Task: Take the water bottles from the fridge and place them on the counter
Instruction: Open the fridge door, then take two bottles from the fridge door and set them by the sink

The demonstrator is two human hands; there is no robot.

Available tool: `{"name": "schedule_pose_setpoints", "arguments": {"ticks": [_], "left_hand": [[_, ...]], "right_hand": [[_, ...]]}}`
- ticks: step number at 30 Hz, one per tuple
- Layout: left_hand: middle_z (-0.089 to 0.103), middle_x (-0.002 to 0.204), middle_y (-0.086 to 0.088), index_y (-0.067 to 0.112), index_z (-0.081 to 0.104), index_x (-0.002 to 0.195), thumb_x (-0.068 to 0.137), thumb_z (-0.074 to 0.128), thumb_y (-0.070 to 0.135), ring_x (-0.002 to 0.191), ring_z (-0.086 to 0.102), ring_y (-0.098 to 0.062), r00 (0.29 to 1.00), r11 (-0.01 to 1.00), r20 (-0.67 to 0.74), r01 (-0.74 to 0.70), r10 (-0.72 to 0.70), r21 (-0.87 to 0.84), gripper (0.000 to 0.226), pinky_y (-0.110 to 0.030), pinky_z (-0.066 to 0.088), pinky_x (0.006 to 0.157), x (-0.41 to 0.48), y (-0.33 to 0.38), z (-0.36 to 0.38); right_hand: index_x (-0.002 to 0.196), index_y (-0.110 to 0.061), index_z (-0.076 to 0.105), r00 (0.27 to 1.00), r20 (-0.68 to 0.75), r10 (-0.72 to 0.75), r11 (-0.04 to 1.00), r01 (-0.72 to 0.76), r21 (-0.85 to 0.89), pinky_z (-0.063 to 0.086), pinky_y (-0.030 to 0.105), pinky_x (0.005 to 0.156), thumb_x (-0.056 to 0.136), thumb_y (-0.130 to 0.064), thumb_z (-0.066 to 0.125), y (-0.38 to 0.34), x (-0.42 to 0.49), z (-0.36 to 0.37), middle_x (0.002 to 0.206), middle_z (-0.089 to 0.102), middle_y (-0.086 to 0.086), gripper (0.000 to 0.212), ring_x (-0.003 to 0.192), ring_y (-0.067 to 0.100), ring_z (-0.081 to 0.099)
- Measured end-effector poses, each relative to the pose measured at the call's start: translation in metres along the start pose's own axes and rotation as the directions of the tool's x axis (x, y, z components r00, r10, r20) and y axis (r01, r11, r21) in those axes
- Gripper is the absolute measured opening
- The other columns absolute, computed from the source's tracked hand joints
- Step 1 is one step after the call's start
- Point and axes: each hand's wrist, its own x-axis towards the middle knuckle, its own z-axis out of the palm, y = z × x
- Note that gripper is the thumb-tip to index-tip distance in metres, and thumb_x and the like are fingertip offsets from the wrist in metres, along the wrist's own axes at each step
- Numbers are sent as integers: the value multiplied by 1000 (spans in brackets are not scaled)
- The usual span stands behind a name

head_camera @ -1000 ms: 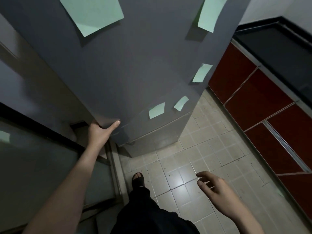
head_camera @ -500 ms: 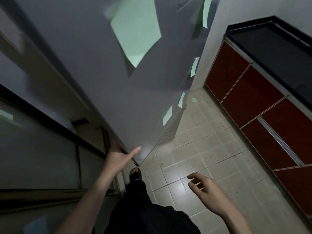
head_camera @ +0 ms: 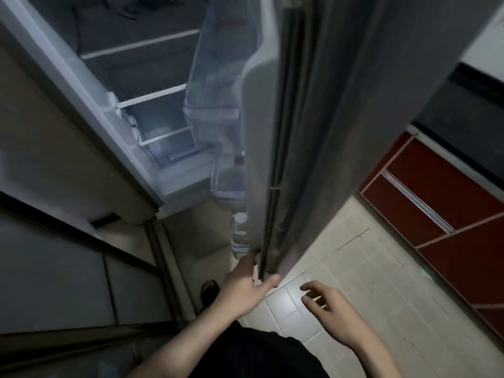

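One clear, white-capped bottle [head_camera: 240, 230] stood in the fridge door [head_camera: 327, 105]; left hand [head_camera: 245, 286] gripped its edge, right hand [head_camera: 334, 309] hung loose, empty.

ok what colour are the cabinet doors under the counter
The cabinet doors are dark red, shown best in the head view.

Dim room, pale tiled floor [head_camera: 351, 271], red cabinet doors [head_camera: 447, 186], white wall [head_camera: 488, 42].

Door [head_camera: 341, 105] open. Left hand [head_camera: 245, 285] grips door's bottom corner. Right hand [head_camera: 332, 315] just right of door's corner, fingers loose, empty. Bottle [head_camera: 240, 233] against door's inner side. Counter [head_camera: 463, 110] right of door.
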Motion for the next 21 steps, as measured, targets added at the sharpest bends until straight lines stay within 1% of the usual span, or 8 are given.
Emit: {"name": "schedule_pose_setpoints", "arguments": {"ticks": [2,5,8,11,13,15,17,21], "left_hand": [[49,129,25,53,29,133,71,51,81,104,63,-10,995,999,92,-34,33,12,72,-23,46,81,4,7,11],[41,135,24,53,25,136,76,53,77,104,58,0,973,992,197,-117,124,-48,70,-20,48,85,13,22,25],[43,127,23,55,29,131,79,57,69,100,56,6,946,983,269,-166,183,-83,61,-14,48,81,23,35,40],[51,124,22,57,40,125,77,57,65,98,62,1,940,982,289,-161,182,-98,51,-20,49,82,30,36,54],[59,115,22,61,49,111,77,59,59,95,64,-2,942,979,281,-147,181,-141,36,-23,51,81,34,32,58],[66,98,18,58,57,99,76,61,50,84,65,-5,948,978,272,-118,163,-175,25,-25,53,77,38,28,56],[68,84,17,47,65,94,76,63,45,74,64,-6,955,981,255,-115,153,-157,18,-20,50,69,45,23,51],[69,74,20,37,69,87,79,64,39,60,58,2,952,983,257,-137,165,-125,10,-13,45,58,63,21,32]], "right_hand": [[96,-53,57,999,-35,26,999,-25,22,48,13,64,94,-40,57,12,-8,-4,94,69,-13,13,81,-5,63],[98,-47,60,994,-84,70,997,-65,51,51,16,66,94,-38,59,31,-21,-9,92,70,-11,10,76,-1,64],[101,-40,63,986,-114,120,990,-111,83,53,23,71,95,-35,60,49,-34,-9,92,71,-9,8,74,7,65],[103,-36,64,978,-130,165,983,-151,108,53,26,72,96,-31,61,62,-44,-8,92,71,-7,9,78,16,67],[103,-34,64,973,-140,184,978,-167,124,53,26,72,96,-30,61,68,-46,-8,91,71,-6,9,79,19,68],[104,-33,65,969,-154,195,975,-174,140,53,26,72,96,-29,61,71,-46,-10,91,71,-5,9,79,19,69],[103,-34,65,963,-177,204,972,-178,156,52,24,70,96,-29,61,71,-44,-13,90,72,-6,9,77,15,69],[102,-37,65,946,-220,238,961,-196,196,50,17,66,96,-31,60,68,-35,-18,88,72,-8,9,72,6,68]]}}
